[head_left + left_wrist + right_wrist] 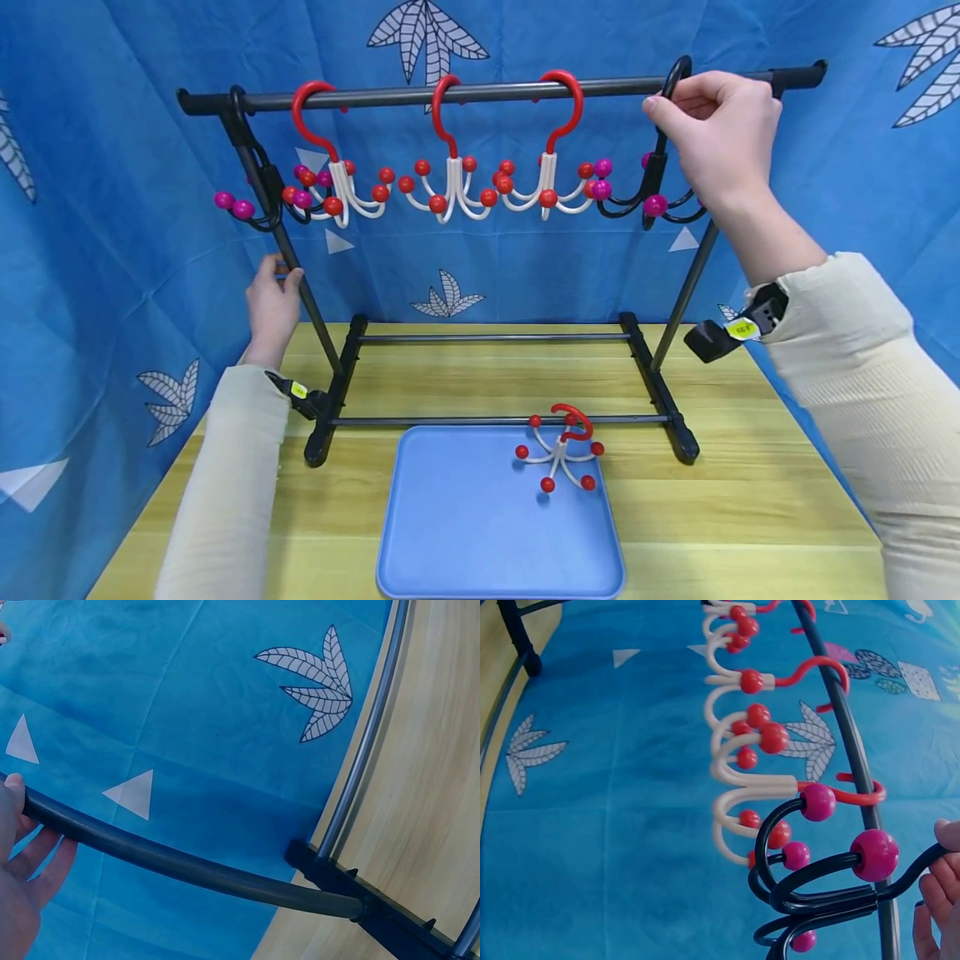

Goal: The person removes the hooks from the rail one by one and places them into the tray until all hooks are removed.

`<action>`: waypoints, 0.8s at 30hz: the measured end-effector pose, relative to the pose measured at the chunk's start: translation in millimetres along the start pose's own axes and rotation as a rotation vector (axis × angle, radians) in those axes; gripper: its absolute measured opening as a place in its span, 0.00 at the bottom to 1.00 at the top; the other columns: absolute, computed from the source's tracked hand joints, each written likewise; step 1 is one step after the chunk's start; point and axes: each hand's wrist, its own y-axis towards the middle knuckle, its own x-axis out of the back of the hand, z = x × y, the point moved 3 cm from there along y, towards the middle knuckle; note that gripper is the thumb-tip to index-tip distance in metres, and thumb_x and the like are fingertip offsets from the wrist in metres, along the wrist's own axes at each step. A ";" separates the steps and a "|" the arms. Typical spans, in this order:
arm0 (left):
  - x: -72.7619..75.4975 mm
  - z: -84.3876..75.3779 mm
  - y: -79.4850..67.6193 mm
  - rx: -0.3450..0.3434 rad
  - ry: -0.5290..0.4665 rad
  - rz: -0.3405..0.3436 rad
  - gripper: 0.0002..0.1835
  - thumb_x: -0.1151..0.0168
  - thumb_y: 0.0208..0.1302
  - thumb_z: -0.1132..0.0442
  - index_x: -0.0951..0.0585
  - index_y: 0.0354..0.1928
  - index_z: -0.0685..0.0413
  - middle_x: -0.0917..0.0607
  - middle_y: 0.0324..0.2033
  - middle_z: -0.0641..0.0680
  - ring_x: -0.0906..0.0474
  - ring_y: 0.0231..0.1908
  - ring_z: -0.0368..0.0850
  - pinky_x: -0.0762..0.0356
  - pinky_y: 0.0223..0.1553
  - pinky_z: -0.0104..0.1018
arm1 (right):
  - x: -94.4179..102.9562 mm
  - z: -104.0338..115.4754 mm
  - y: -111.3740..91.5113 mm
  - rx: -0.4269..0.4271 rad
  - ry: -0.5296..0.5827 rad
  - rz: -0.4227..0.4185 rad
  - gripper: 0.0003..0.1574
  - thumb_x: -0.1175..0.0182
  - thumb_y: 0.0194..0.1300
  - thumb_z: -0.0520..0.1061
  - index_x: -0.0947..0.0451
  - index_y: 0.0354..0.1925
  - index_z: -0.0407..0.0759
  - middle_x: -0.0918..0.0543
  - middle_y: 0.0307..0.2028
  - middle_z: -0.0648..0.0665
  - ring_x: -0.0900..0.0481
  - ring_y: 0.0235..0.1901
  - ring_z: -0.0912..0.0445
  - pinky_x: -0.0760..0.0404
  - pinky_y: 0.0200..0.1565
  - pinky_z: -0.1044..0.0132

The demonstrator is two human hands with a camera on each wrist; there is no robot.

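Note:
My right hand point(726, 137) pinches the hook of a black multi-arm hanger with magenta balls point(654, 185), up at the right end of the rack's top bar point(495, 92). In the right wrist view, thumb and fingers lie about that black hook point(924, 862), beside the bar. Lower on the left, my left hand point(272, 308) holds the rack's left post point(306, 292), thumb on one side and fingers on the other. Three white hangers with red hooks and red balls point(453, 187) hang along the bar. Another black hanger point(272, 183) hangs at its left end.
A blue tray point(480, 533) lies on the wooden table point(750, 517) in front of the rack's base point(667, 417). On the tray's far right corner sits one more white hanger with a red hook point(560, 454). A blue patterned cloth point(525, 275) hangs behind and at the sides.

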 end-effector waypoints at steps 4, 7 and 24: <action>0.0 -1.1 0.7 0.006 0.004 0.002 0.20 0.57 0.70 0.55 0.35 0.58 0.58 0.27 0.51 0.62 0.29 0.48 0.57 0.30 0.49 0.50 | -1.7 -8.8 -10.9 0.016 -0.039 0.019 0.24 0.39 0.56 0.57 0.19 0.44 0.41 0.27 0.26 0.64 0.32 0.34 0.70 0.35 0.40 0.72; 0.1 -1.2 0.6 0.012 0.004 0.002 0.20 0.57 0.70 0.55 0.35 0.58 0.58 0.27 0.51 0.62 0.29 0.48 0.57 0.30 0.48 0.50 | -5.7 -15.7 -20.0 0.026 -0.062 0.036 0.25 0.39 0.56 0.58 0.19 0.43 0.40 0.25 0.27 0.62 0.31 0.33 0.69 0.35 0.38 0.72; 0.2 -0.8 -1.6 0.013 -0.003 -0.013 0.21 0.56 0.69 0.55 0.35 0.59 0.59 0.27 0.51 0.63 0.29 0.48 0.57 0.30 0.48 0.50 | -44.6 -35.8 -85.3 0.084 -0.069 0.254 0.20 0.40 0.59 0.53 0.19 0.37 0.37 0.19 0.37 0.40 0.23 0.40 0.51 0.32 0.43 0.57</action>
